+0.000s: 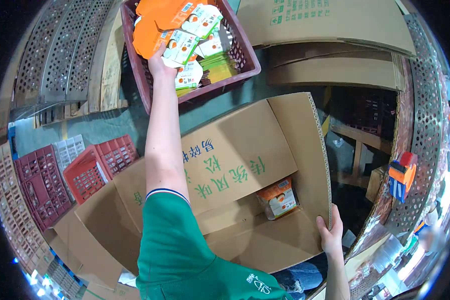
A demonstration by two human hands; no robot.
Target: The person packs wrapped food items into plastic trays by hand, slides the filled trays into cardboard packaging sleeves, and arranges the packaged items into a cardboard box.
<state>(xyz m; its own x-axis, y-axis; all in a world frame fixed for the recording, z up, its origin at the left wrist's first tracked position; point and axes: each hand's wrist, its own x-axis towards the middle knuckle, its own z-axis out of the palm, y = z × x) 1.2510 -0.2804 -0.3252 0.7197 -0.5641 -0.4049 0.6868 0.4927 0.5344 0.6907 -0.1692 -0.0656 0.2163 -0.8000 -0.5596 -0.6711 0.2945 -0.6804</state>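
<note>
My left hand (161,66) reaches into a maroon plastic crate (253,70) at the top. Its fingers close on the edge of a flat orange-and-white printed packaging card (181,46), partly hiding its fingertips. More such cards lie loosely piled in the crate. My right hand (331,231) grips the right edge of an open cardboard box (235,150), thumb on the inner side. Inside the box, one clear-wrapped food pack (279,199) with an orange-and-white label lies near the right end.
Flattened cardboard (330,25) is stacked at the upper right. Red crates (100,162) stand at the left, beside perforated metal panels (60,65). An orange-and-blue tape dispenser (402,177) sits on the right, near a perforated metal edge (427,125).
</note>
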